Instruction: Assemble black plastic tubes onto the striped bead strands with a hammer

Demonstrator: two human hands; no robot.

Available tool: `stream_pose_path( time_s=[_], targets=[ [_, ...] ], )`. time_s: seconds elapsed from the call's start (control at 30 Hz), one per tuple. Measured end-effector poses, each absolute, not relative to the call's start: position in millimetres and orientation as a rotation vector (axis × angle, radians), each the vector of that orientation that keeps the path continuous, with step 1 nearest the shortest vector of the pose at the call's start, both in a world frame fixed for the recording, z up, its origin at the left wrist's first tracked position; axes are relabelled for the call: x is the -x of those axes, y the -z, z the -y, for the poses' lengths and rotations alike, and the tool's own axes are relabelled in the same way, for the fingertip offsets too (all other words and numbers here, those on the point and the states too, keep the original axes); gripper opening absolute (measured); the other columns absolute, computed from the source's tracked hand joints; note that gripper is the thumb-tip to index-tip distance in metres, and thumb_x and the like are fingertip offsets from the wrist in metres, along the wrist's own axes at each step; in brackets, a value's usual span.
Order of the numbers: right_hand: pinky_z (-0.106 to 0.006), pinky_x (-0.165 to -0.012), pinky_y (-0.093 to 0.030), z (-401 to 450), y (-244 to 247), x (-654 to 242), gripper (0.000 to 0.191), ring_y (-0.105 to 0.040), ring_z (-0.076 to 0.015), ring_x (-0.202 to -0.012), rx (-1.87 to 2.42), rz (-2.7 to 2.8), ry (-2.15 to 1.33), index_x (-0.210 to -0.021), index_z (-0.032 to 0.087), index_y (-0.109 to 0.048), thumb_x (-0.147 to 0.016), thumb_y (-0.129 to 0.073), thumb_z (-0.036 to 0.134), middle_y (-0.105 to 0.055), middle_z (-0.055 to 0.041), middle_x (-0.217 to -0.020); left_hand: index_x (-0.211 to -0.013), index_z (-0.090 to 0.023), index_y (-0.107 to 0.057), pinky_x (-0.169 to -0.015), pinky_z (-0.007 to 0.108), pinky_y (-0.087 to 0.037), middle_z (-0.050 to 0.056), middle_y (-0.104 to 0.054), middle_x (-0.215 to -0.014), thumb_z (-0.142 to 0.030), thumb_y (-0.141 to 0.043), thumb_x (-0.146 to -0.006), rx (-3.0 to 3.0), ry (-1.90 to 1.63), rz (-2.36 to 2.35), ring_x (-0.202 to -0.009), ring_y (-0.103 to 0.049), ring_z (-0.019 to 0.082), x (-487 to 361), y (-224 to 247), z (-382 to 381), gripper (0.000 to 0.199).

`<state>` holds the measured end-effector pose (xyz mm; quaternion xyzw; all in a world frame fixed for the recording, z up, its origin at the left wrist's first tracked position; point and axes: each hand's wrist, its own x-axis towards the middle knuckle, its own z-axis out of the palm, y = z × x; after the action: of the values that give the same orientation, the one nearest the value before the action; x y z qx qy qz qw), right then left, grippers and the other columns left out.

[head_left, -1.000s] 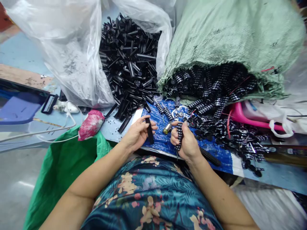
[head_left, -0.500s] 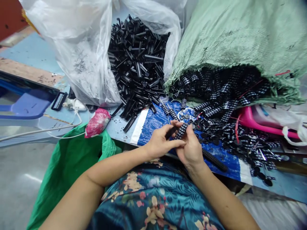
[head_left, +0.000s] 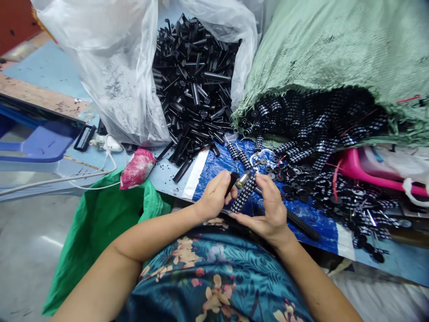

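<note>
My left hand (head_left: 214, 194) is closed around a dark tool (head_left: 241, 180) with a black handle and a clear, yellowish section. Its exact kind is unclear. Beside it, a black roller with white checks (head_left: 244, 194) lies tilted, gripped at its two ends between the thumb and a finger of my right hand (head_left: 270, 208). Both hands are above the near edge of a blue plastic sheet (head_left: 209, 176). A dark ridged rod (head_left: 303, 226) rests on the sheet just right of my right hand.
A clear plastic bag (head_left: 124, 89) spills black plastic tubes (head_left: 194, 94). A green woven sack (head_left: 328, 49) spills more checked rollers (head_left: 311, 120). Black discs (head_left: 298, 179) lie scattered near a pink tray (head_left: 360, 167). Left are a pink-wrapped bundle (head_left: 137, 169), a white cable (head_left: 83, 176) and a green cloth bag (head_left: 90, 237).
My hands have moved apart slightly. The dark tool's clear section now shows, and the checked roller is more exposed, held by its ends in my right hand.
</note>
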<state>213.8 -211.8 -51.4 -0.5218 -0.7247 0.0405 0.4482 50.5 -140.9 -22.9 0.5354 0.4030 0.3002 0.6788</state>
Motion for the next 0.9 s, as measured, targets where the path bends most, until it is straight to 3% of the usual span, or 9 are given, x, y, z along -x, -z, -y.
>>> stream_pose_path(
  time_s=[0.1,0.2,0.33,0.5,0.63,0.7,0.8,0.83,0.9],
  targets=[
    [-0.055,-0.102,-0.059,215,50,-209,0.106,-0.059,-0.0363,-0.129,1.24,1.848,-0.054,-0.161,0.026,-0.023,-0.076,-0.082,0.048,-0.053,-0.0167,-0.146,-0.074,-0.019,-0.057,-0.062,0.027,-0.039,-0.001,-0.051,-0.067,-0.062,-0.056,-0.092,-1.162,-0.765,-0.926,-0.063,-0.044,0.012,-56,24,146,0.047],
    [-0.053,-0.102,-0.059,216,50,-207,0.106,-0.059,-0.0358,-0.129,1.3,1.829,0.049,-0.162,0.025,-0.022,-0.077,-0.082,0.046,-0.052,-0.0173,-0.147,-0.089,-0.017,-0.067,-0.071,0.025,-0.042,0.0,-0.059,-0.08,-0.053,-0.072,-0.084,-1.008,-0.777,-0.85,-0.074,-0.05,0.012,-58,24,148,0.037],
    [-0.052,-0.102,-0.06,220,53,-209,0.109,-0.059,-0.0365,-0.129,1.343,1.85,0.113,-0.162,0.023,-0.02,-0.076,-0.083,0.047,-0.051,-0.0186,-0.15,-0.096,-0.017,-0.07,-0.067,0.023,-0.042,-0.001,-0.065,-0.081,-0.044,-0.084,-0.073,-0.842,-0.677,-0.79,-0.07,-0.055,0.01,-51,21,142,0.039],
    [-0.052,-0.103,-0.058,223,60,-205,0.109,-0.058,-0.0365,-0.132,1.333,1.887,0.013,-0.163,0.026,-0.017,-0.077,-0.082,0.046,-0.048,-0.0169,-0.153,-0.088,-0.015,-0.065,-0.054,0.021,-0.039,-0.002,-0.065,-0.067,-0.042,-0.09,-0.065,-0.8,-0.463,-0.835,-0.057,-0.057,0.009,-43,21,136,0.043],
    [-0.056,-0.109,-0.053,221,60,-206,0.111,-0.053,-0.0382,-0.136,1.349,1.885,-0.107,-0.162,0.022,-0.018,-0.076,-0.08,0.054,-0.049,-0.0194,-0.152,-0.09,-0.019,-0.056,-0.06,0.029,-0.053,-0.001,-0.067,-0.07,-0.047,-0.091,-0.061,-0.66,-0.447,-0.822,-0.065,-0.069,0.018,-44,33,139,0.053],
    [-0.057,-0.109,-0.051,225,62,-217,0.109,-0.052,-0.0381,-0.137,1.385,1.914,-0.125,-0.162,0.021,-0.018,-0.078,-0.077,0.057,-0.051,-0.0191,-0.15,-0.089,-0.018,-0.056,-0.063,0.03,-0.053,-0.002,-0.066,-0.072,-0.047,-0.087,-0.066,-0.792,-0.518,-0.838,-0.066,-0.067,0.016,-39,40,135,0.048],
    [-0.054,-0.103,-0.052,239,71,-245,0.073,-0.06,-0.0352,-0.124,1.627,1.894,0.058,-0.151,0.021,-0.041,-0.088,-0.071,0.043,-0.064,-0.0167,-0.132,-0.089,-0.017,-0.063,-0.068,0.027,-0.047,-0.001,-0.065,-0.077,-0.041,-0.079,-0.078,-1.361,-0.657,-0.928,-0.07,-0.061,0.013,-21,46,118,0.031],
    [-0.051,-0.098,-0.053,244,74,-254,0.053,-0.064,-0.0335,-0.114,1.74,1.899,0.166,-0.139,0.019,-0.054,-0.091,-0.069,0.036,-0.069,-0.0155,-0.12,-0.089,-0.017,-0.065,-0.07,0.027,-0.045,0.0,-0.065,-0.078,-0.038,-0.076,-0.081,-1.588,-0.656,-0.966,-0.072,-0.059,0.013,-14,47,111,0.026],
    [-0.044,-0.089,-0.054,251,79,-269,0.026,-0.067,-0.0292,-0.097,1.862,1.975,0.281,-0.116,0.016,-0.066,-0.093,-0.065,0.028,-0.073,-0.0128,-0.102,-0.089,-0.017,-0.068,-0.074,0.028,-0.042,0.001,-0.065,-0.082,-0.034,-0.074,-0.084,-1.966,-0.547,-1.032,-0.077,-0.057,0.015,-2,47,96,0.018]
  ],
)
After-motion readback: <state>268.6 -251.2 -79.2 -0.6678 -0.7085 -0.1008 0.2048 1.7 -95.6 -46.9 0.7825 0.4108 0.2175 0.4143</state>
